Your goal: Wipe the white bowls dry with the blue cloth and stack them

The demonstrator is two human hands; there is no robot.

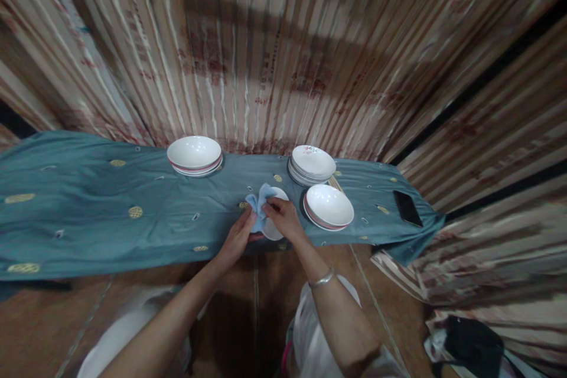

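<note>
Near the front edge of the cloth-covered table, my left hand [241, 230] grips a white plate [275, 229] by its left side, together with part of a light blue cloth [261, 204]. My right hand [283, 215] is closed on the cloth, its fingers pinching it over the plate's face. Folds of the cloth stand up between both hands and hide part of the plate. Just right of my right hand sits a stack of white bowls with a red band [330, 207]. Behind that rests a pile of white plates with a floral print [313, 162].
A teal patterned tablecloth [88, 207] covers the long table. At the back left stands another stack of white bowls [195, 153]. Chopsticks [335, 183] lie beside the right-hand stacks. A black phone [407, 208] is near the right end. Striped curtains [266, 41] hang behind.
</note>
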